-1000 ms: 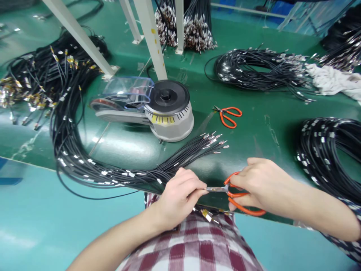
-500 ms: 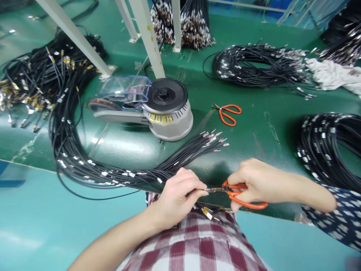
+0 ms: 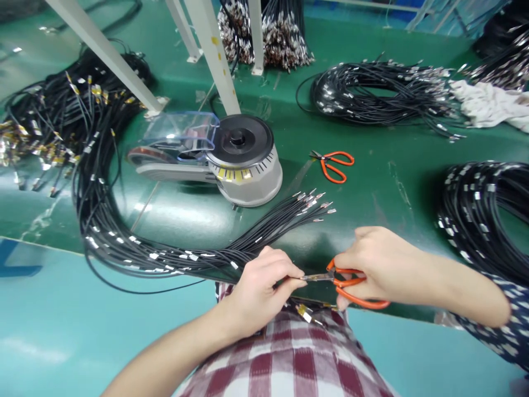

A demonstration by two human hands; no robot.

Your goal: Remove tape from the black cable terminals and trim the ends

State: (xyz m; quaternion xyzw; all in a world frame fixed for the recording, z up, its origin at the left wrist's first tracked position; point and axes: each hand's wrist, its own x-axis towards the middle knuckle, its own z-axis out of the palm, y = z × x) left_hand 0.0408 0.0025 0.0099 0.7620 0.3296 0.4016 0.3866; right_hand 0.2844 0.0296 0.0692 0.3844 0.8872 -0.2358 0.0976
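Observation:
My right hand (image 3: 366,264) grips a pair of orange-handled scissors (image 3: 355,295) at the table's front edge, blades pointing left. The blade tips meet the fingertips of my left hand (image 3: 268,292), which pinches the end of a black cable; most of that end is hidden by the fingers. Behind my left hand lies a bundle of black cables (image 3: 165,258) with white labels, its stripped tips fanned out on the table to the right. Below my hands, cable ends with yellow tape (image 3: 305,312) rest against the checked apron (image 3: 301,358).
A round grey tape dispenser (image 3: 248,176) stands behind the bundle. A second pair of orange scissors (image 3: 334,165) lies on the green table (image 3: 372,204). Coiled cables (image 3: 372,94) sit at the back, another coil (image 3: 479,215) at the right. White metal posts (image 3: 212,55) rise at the back.
My right hand and the scissors shift very slightly, and the forearm turns a little to the right. My left hand keeps its pinch in nearly the same place.

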